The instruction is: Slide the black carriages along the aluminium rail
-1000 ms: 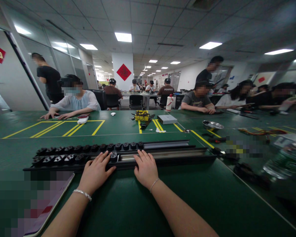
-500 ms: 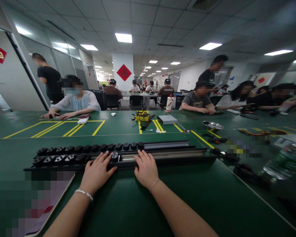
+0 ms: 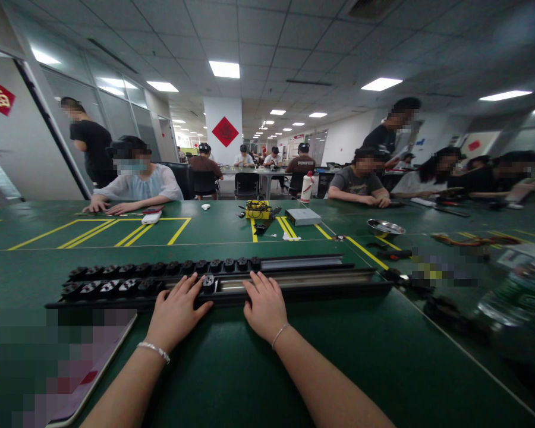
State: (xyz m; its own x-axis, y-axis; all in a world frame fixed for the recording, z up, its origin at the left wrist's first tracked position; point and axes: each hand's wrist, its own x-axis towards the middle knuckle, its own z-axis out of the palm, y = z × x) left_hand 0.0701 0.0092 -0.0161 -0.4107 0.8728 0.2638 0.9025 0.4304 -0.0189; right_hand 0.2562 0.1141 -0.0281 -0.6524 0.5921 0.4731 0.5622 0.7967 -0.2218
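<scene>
Two long black rails lie parallel across the green table. The near rail (image 3: 321,293) carries several round-topped black modules toward its left end, and its right part is a bare metallic channel. On the far rail (image 3: 301,260) a row of similar modules reaches past the middle. My left hand (image 3: 175,312) rests flat over the near rail, fingers extended, covering part of its row. Just right of those fingertips sits one black module (image 3: 208,283) in the channel. My right hand (image 3: 266,306) lies palm down with fingers spread on the rail's bare stretch. Neither hand is gripping anything.
Lower left is a pale-edged tablet-like object (image 3: 100,362), mostly blurred. Beyond the rails are a yellow box with black cables (image 3: 257,209), a grey box (image 3: 303,216) and a metal bowl (image 3: 386,227). A plastic bottle (image 3: 519,291) lies at right. Co-workers sit across the table.
Both hands stay in place on the near rail. The view shifts very slightly. In the background, the standing person at right moves a little further right.
</scene>
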